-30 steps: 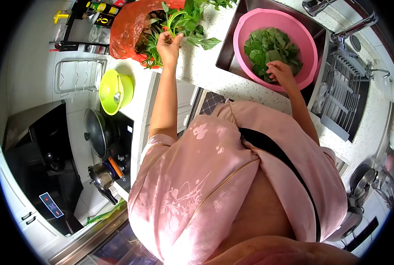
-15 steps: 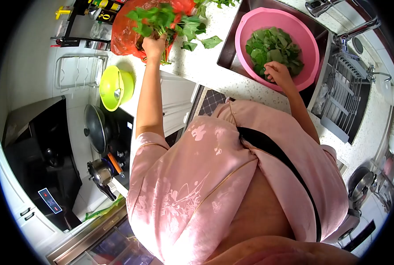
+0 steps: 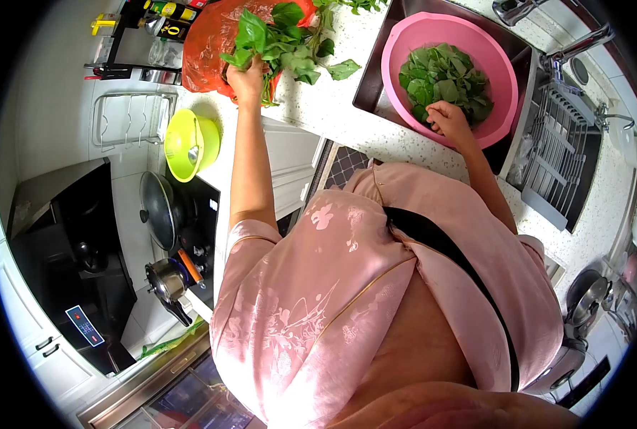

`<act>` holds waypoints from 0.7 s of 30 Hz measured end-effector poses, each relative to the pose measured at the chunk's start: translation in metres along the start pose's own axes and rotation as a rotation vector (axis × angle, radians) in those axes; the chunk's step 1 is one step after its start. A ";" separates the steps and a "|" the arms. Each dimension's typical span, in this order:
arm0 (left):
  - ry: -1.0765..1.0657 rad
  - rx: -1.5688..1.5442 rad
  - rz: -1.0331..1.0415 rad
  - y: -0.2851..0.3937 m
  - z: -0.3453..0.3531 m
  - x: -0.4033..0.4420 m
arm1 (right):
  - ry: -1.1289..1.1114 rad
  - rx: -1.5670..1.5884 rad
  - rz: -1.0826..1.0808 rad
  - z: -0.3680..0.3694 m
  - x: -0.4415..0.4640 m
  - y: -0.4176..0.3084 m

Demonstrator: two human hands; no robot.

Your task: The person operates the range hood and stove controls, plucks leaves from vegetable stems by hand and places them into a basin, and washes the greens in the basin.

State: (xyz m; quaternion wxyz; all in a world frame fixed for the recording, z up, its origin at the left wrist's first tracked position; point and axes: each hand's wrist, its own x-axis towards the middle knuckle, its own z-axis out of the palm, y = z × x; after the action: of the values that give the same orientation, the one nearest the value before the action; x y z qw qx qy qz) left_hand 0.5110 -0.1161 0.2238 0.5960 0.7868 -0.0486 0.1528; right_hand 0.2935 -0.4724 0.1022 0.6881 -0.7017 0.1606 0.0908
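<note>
My left hand (image 3: 245,80) is closed round the stems of a bunch of leafy greens (image 3: 284,46), over a red plastic bag (image 3: 208,53) on the counter. Some of the leaves spread to the right of the bag onto the countertop. Inside the near rim of a pink basin (image 3: 503,53), my right hand (image 3: 447,120) has its fingers curled together, close to the plucked green leaves (image 3: 447,79) piled there. Whatever those fingers may hold is hidden. The basin sits in the metal sink (image 3: 376,93).
A yellow-green bowl (image 3: 208,146) with a spoon stands at the counter's left end. Beyond it are a lidded pan (image 3: 157,207) and a pressure cooker (image 3: 167,279) by the stove. A faucet (image 3: 583,50) and a dish rack (image 3: 554,161) lie right of the basin.
The bunch in my left hand has turned, its leaves now leaning further right and lower. My right hand has stayed at the basin's near side, almost still.
</note>
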 end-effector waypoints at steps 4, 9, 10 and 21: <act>-0.084 -0.007 0.011 0.004 0.009 -0.007 | 0.002 0.001 -0.013 0.002 -0.001 0.000; -0.105 -0.078 -0.074 0.027 0.020 -0.025 | -0.003 0.012 -0.032 0.003 0.000 0.004; -0.110 -0.085 -0.077 0.019 0.018 -0.023 | -0.003 -0.001 -0.013 0.003 0.001 0.005; -0.022 -0.247 -0.253 -0.011 -0.017 -0.025 | 0.180 -0.292 -0.027 -0.054 0.020 0.033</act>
State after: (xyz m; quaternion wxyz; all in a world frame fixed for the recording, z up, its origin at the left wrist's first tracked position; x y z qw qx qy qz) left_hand 0.4873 -0.0993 0.2100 0.7020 0.7091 0.0258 0.0608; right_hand 0.2959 -0.5278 0.0666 0.5628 -0.8017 0.1972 0.0407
